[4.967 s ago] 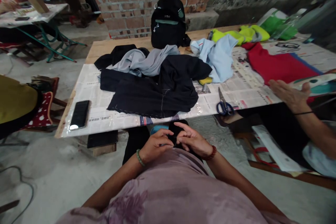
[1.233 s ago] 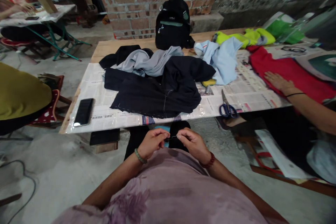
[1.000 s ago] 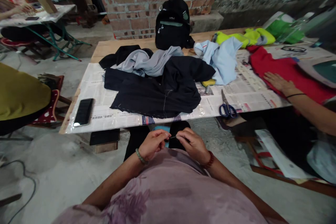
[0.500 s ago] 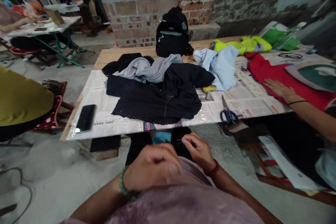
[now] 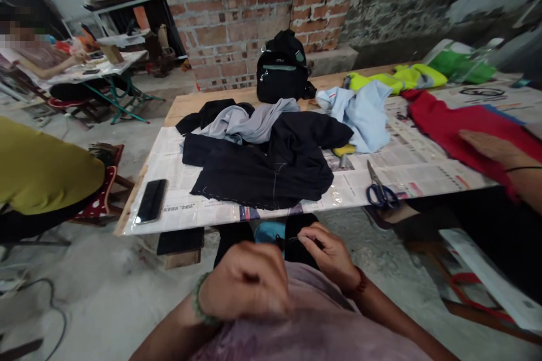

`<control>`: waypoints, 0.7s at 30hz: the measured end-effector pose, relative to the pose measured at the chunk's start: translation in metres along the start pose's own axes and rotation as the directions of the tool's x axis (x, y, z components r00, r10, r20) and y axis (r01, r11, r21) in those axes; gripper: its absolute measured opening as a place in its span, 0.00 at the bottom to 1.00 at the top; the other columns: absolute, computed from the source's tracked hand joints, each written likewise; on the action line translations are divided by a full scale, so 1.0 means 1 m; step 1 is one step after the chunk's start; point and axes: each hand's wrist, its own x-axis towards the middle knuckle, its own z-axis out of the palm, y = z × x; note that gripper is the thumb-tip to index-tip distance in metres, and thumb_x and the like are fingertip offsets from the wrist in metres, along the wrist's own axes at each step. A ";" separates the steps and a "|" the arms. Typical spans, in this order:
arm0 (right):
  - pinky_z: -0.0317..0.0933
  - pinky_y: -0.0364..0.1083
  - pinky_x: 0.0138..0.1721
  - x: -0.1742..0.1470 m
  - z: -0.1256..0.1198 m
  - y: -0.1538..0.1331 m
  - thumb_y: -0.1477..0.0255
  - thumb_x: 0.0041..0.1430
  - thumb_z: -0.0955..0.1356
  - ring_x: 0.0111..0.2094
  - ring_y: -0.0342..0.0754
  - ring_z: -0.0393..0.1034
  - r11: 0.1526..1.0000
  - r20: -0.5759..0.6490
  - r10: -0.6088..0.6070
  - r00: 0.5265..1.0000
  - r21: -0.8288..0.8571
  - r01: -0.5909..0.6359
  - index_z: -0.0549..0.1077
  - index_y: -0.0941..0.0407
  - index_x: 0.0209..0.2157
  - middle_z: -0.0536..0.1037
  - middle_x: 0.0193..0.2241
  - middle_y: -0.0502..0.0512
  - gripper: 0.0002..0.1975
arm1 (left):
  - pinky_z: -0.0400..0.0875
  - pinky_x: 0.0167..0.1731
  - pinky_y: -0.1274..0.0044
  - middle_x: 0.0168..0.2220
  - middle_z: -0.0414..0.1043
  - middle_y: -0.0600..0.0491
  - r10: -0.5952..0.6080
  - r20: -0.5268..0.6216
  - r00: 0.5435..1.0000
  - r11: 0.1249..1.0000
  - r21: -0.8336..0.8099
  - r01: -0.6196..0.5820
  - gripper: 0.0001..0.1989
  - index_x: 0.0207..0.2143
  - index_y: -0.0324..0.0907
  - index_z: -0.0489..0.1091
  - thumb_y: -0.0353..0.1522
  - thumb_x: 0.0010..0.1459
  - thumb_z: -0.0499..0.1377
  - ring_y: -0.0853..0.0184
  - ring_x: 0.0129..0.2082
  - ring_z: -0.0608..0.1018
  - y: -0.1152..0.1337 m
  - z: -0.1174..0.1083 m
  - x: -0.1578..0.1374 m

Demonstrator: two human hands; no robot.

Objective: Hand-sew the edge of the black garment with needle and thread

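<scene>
— Hands first: how do they stand?

— Right hand: thumb and forefinger pinched on a fine strand, over the lap and in front of the worktop. Left hand: nearer the camera, fingers curled inward; it is blurred, and whether it holds anything cannot be told.

— Is the strand thread or needle?

— Too thin to tell. It shows as a short pale line at the right fingertips, against dark trousers.

— And on the worktop?

— Centre: dark cloth, white stitches along its near edge and a pale line up its middle. Grey cloth lies bunched against its far side; behind both, a black bag stands upright. Near left corner: phone, flat. Right of the dark cloth: scissors, handles at the near edge, blades pointing away.

— Whose hand is at far right?

— Another person's, over red cloth; contact is unclear.
</scene>
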 end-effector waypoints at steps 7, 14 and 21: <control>0.59 0.43 0.30 0.006 -0.003 -0.004 0.71 0.55 0.62 0.28 0.43 0.64 0.999 0.102 -0.007 0.995 0.047 0.002 0.71 0.55 0.28 0.69 0.25 0.52 0.07 | 0.48 0.11 0.86 0.19 0.61 0.57 -0.570 -0.225 0.790 0.751 -0.533 0.390 0.14 0.25 0.37 0.67 0.40 0.49 0.56 0.79 0.15 0.60 -0.082 0.024 0.025; 0.59 0.42 0.31 0.008 -0.003 -0.003 0.72 0.56 0.62 0.28 0.42 0.64 0.998 0.150 -0.056 0.987 0.041 0.050 0.72 0.55 0.28 0.69 0.25 0.53 0.08 | 0.43 0.08 0.87 0.27 0.64 0.55 -0.632 -0.003 0.775 0.616 -0.609 0.500 0.16 0.31 0.37 0.67 0.41 0.47 0.57 0.81 0.14 0.62 -0.089 0.034 0.028; 0.59 0.41 0.32 0.008 -0.003 0.006 0.74 0.56 0.62 0.30 0.41 0.63 0.989 0.183 -0.150 0.972 0.029 0.147 0.71 0.57 0.30 0.68 0.27 0.53 0.08 | 0.42 0.07 0.87 0.25 0.65 0.54 -0.682 0.068 0.728 0.578 -0.559 0.594 0.19 0.27 0.34 0.68 0.44 0.46 0.56 0.82 0.12 0.61 -0.092 0.037 0.028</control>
